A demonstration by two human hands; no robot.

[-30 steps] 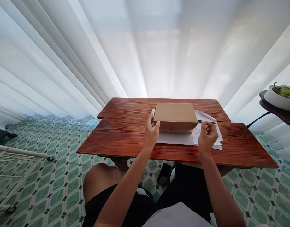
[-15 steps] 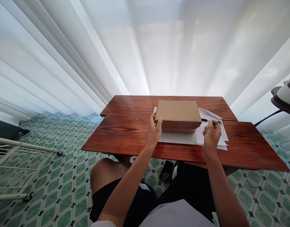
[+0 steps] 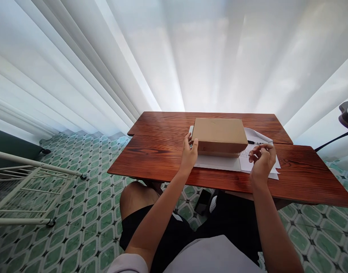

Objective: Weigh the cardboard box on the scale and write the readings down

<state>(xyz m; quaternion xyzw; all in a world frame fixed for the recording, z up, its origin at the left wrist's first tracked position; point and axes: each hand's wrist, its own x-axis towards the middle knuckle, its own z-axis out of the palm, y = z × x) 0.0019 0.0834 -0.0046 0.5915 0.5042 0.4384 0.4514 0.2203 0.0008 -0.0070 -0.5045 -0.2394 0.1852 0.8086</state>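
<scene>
A closed brown cardboard box [image 3: 220, 131] sits on the red-brown wooden table. Beneath it lies a white sheet or folder [image 3: 217, 162]. My left hand [image 3: 189, 153] is at the box's front left corner, thumb by the front face and fingers spread along the left side; whether it presses on the box I cannot tell. To the right of the box, my right hand [image 3: 261, 161] hovers over printed papers [image 3: 246, 157], palm turned inward, fingers loosely bent and apart, with nothing visible in them. A black pen [image 3: 251, 142] lies on the papers just beyond that hand.
The wooden table [image 3: 151, 151] has a stepped edge at both sides. A dark phone [image 3: 202, 202] is low between my legs. At left stands a white metal rack [image 3: 34, 189] on wheels. White curtains [image 3: 174, 57] hang behind, and a dark stand [image 3: 347, 117] is at far right.
My right hand's fingers have loosened from a closed pinch and turned inward. The left hand stays by the box corner. The whole view has shifted slightly, with the table now farther right.
</scene>
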